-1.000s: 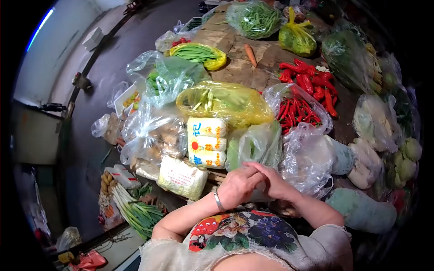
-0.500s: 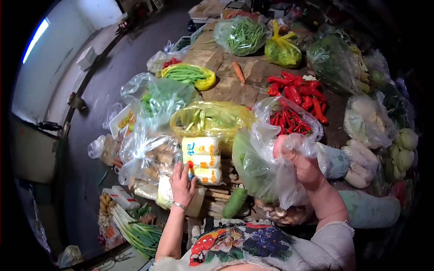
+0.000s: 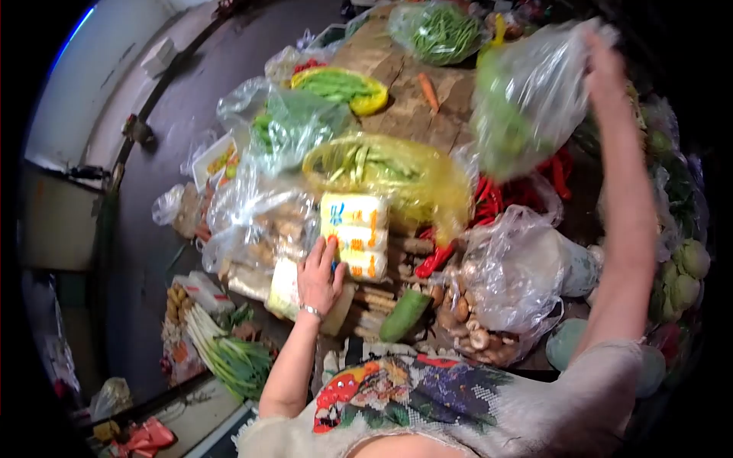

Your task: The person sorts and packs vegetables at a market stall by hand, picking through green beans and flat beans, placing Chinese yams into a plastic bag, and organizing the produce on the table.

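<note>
My right hand (image 3: pixel 602 67) is raised at the far right, closed on the top of a clear plastic bag of green vegetables (image 3: pixel 519 107). The bag hangs tilted above the red peppers (image 3: pixel 496 200) and is smeared by motion, so the kind of vegetable is unclear. My left hand (image 3: pixel 319 284) lies with spread fingers on a white printed pack of rolls (image 3: pixel 355 237). Just beyond that pack is a yellow bag of pale green beans (image 3: pixel 374 169). A thick green cucumber-like vegetable (image 3: pixel 405 315) rests on brown roots to the right of my left hand.
Brown mushrooms (image 3: pixel 477 336) lie in an open clear bag near my body. A carrot (image 3: pixel 428 92) sits on the brown board (image 3: pixel 382 53). Bagged green beans (image 3: pixel 445 37) stand at the back. Spring onions (image 3: pixel 221 343) are at lower left; round green vegetables (image 3: pixel 687 273) at right.
My right hand has lifted the bag of green vegetables up, away from me and to the right, uncovering more mushrooms. My left hand stays on the white pack. The view has shifted.
</note>
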A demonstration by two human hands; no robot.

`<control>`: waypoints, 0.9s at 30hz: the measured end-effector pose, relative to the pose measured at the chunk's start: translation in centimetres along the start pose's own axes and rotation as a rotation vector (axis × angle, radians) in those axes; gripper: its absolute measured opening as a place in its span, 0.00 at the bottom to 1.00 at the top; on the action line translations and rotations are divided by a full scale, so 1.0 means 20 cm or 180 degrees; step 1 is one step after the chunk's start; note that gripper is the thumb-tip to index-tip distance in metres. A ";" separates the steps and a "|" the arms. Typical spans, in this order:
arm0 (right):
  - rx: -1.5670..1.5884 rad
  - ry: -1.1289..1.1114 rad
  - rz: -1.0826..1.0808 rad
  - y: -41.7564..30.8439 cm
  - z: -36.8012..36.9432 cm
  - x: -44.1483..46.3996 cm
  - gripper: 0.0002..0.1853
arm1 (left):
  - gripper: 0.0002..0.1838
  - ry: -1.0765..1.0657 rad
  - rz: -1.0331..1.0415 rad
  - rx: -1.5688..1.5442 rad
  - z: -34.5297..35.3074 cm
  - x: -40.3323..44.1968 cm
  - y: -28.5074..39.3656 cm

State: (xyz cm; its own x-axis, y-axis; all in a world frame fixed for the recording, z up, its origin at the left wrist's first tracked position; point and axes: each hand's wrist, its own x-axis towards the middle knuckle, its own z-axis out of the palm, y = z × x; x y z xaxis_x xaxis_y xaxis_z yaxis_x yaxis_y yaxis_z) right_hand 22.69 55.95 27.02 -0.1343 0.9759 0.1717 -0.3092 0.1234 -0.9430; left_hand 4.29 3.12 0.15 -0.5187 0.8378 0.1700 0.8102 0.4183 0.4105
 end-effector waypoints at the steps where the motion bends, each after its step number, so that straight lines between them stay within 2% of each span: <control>1: 0.0132 0.0104 -0.0314 -0.10 0.02 0.11 0.13 | 0.29 0.0009 -0.0013 -0.0017 -0.01 0.01 0.00; 2: -0.0158 0.0013 -0.0342 -0.12 -0.28 0.69 0.12 | 0.29 0.0038 0.0009 -0.0021 -0.01 0.01 0.00; 3: -0.0153 -0.0634 -0.0278 -0.21 -0.43 0.92 0.12 | 0.30 0.0088 0.0049 -0.0037 -0.01 0.01 0.00; 5: -0.0373 -0.0172 -0.1056 -0.27 -0.37 0.82 0.12 | 0.29 0.0042 0.0006 -0.0033 -0.01 0.01 0.01; 8: -0.1146 0.0124 -0.0747 -0.14 -0.32 0.58 0.24 | 0.29 0.0012 -0.0039 -0.0027 -0.02 0.02 0.01; 10: -0.2010 -0.0267 -0.0685 0.12 -0.30 0.34 0.30 | 0.29 0.0007 -0.0062 -0.0020 -0.02 0.03 0.01; 11: -0.2515 -0.0703 -0.0691 0.24 -0.24 0.13 0.33 | 0.29 0.0003 -0.0049 -0.0014 -0.02 0.03 0.01; 14: -0.2587 -0.1987 0.0272 0.60 -0.08 -0.39 0.33 | 0.30 -0.0057 -0.0059 -0.0011 -0.02 0.03 0.02; 15: -0.2201 -0.1996 0.0686 0.70 -0.02 -0.59 0.36 | 0.30 -0.0072 -0.0075 -0.0001 -0.02 0.03 0.01; 16: -0.2628 -0.2533 0.1076 0.79 0.00 -0.67 0.40 | 0.30 -0.0065 -0.0082 -0.0011 -0.01 0.03 0.01; 17: -0.2928 -0.2870 0.0536 0.92 0.00 -0.76 0.46 | 0.30 -0.0062 -0.0088 -0.0026 -0.01 0.03 0.01; 18: -0.3407 -0.3100 0.0430 0.99 0.05 -0.85 0.50 | 0.30 -0.0067 -0.0095 -0.0014 -0.01 0.03 0.01; 21: -0.4664 -0.3214 -0.0084 1.09 0.19 -1.03 0.51 | 0.30 -0.0115 -0.0129 -0.0013 -0.02 0.02 0.01; 22: -0.4671 -0.3213 -0.0095 1.17 0.19 -1.05 0.51 | 0.30 -0.0126 -0.0184 -0.0053 -0.02 0.01 0.01; 24: -0.4019 -0.2807 0.0337 1.39 0.17 -1.00 0.50 | 0.31 -0.0074 -0.0135 -0.0043 0.00 0.02 0.00; 25: -0.3978 -0.2872 0.0426 1.35 0.19 -1.00 0.48 | 0.31 -0.0116 -0.0120 0.0034 0.00 0.02 0.00; 27: -0.4007 -0.2929 0.0589 1.34 0.24 -1.00 0.51 | 0.30 -0.0148 -0.0123 0.0046 0.00 0.03 0.01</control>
State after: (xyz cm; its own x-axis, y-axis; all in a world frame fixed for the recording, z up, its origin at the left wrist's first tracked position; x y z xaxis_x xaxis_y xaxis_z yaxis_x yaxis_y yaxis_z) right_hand 12.57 38.94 -0.28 -0.7308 0.6116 -0.3032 0.6662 0.5423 -0.5120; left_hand 4.10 3.62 0.30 -0.5369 0.8361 0.1124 0.7938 0.4556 0.4029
